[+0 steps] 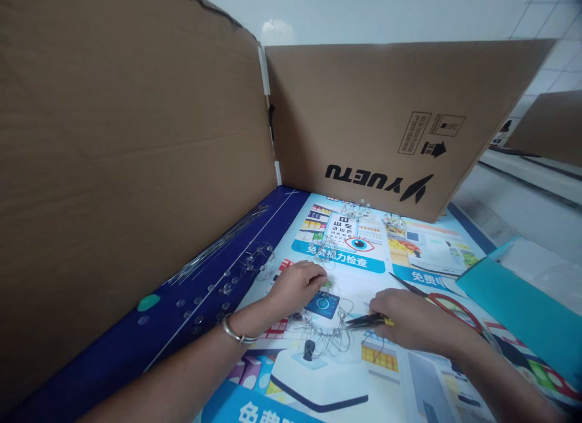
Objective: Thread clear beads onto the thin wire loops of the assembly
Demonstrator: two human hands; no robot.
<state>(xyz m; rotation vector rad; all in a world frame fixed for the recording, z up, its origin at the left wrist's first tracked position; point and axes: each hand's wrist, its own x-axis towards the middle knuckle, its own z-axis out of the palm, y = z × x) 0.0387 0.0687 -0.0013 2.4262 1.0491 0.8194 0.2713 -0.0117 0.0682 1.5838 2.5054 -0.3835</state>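
Cardboard carton walls point(354, 108) border the beaded wirework point(325, 333).

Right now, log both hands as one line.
left hand: beside beaded wire piece | right hand: holding pliers | scissors: beside right hand | loose beads: on blue border

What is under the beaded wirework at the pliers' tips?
A printed sheet shows through the beaded wirework. Whatever the left hand covers there cannot be seen.

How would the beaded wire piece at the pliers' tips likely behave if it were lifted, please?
The beaded wire piece would probably be light, being mostly open loops. Its thin wire likely bends easily, and those spread loops might snag.
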